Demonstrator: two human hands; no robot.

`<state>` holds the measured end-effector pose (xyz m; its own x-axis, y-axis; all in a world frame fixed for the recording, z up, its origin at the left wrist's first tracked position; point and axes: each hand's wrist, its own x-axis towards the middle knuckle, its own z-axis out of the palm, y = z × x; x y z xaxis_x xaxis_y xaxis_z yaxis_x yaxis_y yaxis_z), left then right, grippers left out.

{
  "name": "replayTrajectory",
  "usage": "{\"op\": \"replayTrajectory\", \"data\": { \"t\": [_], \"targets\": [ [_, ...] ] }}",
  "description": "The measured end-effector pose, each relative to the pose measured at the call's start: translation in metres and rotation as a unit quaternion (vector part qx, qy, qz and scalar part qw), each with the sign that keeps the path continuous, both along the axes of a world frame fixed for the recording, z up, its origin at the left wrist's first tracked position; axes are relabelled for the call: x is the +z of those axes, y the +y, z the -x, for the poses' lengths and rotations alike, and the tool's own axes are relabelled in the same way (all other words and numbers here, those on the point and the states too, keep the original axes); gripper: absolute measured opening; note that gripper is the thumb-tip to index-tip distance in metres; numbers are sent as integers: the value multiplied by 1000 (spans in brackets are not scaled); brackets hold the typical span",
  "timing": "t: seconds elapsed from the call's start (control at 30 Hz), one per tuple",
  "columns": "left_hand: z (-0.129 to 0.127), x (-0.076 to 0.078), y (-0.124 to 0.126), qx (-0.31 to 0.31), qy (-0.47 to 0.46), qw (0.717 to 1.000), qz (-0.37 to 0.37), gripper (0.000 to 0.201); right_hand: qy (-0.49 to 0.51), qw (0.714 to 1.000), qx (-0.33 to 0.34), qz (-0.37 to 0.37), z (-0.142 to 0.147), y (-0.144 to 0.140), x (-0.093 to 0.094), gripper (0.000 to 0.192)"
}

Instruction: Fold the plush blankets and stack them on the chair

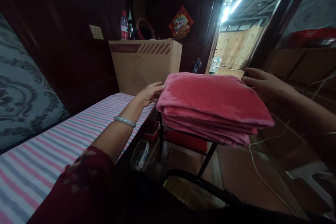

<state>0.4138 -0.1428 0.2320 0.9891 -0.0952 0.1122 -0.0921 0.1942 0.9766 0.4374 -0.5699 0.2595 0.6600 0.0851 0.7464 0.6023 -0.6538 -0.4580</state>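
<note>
A folded pink-red plush blanket (210, 96) lies in several layers in front of me, above a black-framed chair with a red seat (183, 140). My left hand (151, 92) is at the blanket's left edge, fingers stretched out, with the fingertips against its far left corner. A pale bangle (125, 121) circles my left wrist. At the far right corner of the blanket is my right hand (256, 78), its fingers extended and partly in shadow. Neither hand is wrapped around the cloth. What supports the blanket underneath is mostly hidden.
To the left is a bed with a striped sheet (86, 126). A cardboard box (147, 63) stands behind, with a bottle (124, 26) on top. A doorway opens at the back right. A white cable (258, 171) trails over the tiled floor (236, 161).
</note>
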Motion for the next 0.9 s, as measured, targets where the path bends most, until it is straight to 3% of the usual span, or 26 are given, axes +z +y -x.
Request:
{"op": "replayTrajectory", "data": {
  "t": [0.07, 0.13, 0.23, 0.33, 0.4, 0.47, 0.53, 0.57, 0.63, 0.73, 0.8, 0.9],
  "targets": [
    [5, -3, 2, 6, -5, 1000, -16, 68, 37, 994, -86, 64, 17, 19, 9, 55],
    [11, -5, 7, 8, -6, 1000, -27, 66, 25, 986, -113, 121, 41, 45, 18, 55],
    [26, -12, 20, 12, -4, 999, -30, 65, -103, 980, -54, 161, 88, 91, 25, 47],
    [44, -24, 39, 33, 9, 999, -33, 63, -197, 958, 97, 185, 139, 138, 13, 43],
    [58, -36, 55, 60, 25, 997, -34, 60, -199, 919, 215, 265, 168, 167, -9, 42],
    [73, -51, 72, 91, 44, 994, -37, 59, -147, 835, 358, 391, 188, 193, -37, 43],
    [91, -68, 90, 117, 62, 990, -47, 60, -54, 765, 437, 469, 196, 215, -68, 41],
    [100, -77, 99, 129, 68, 988, -57, 60, -11, 749, 458, 478, 196, 224, -82, 41],
    [120, -98, 118, 159, 78, 980, -88, 60, 52, 752, 467, 462, 187, 240, -105, 43],
    [150, -131, 148, 220, 101, 954, -178, 59, 111, 786, 436, 424, 168, 257, -124, 47],
    [170, -152, 164, 250, 101, 922, -277, 59, 140, 796, 431, 401, 160, 267, -131, 48],
    [202, -176, 180, 253, 89, 847, -458, 56, 178, 789, 453, 376, 158, 282, -141, 48]
  ]
}}
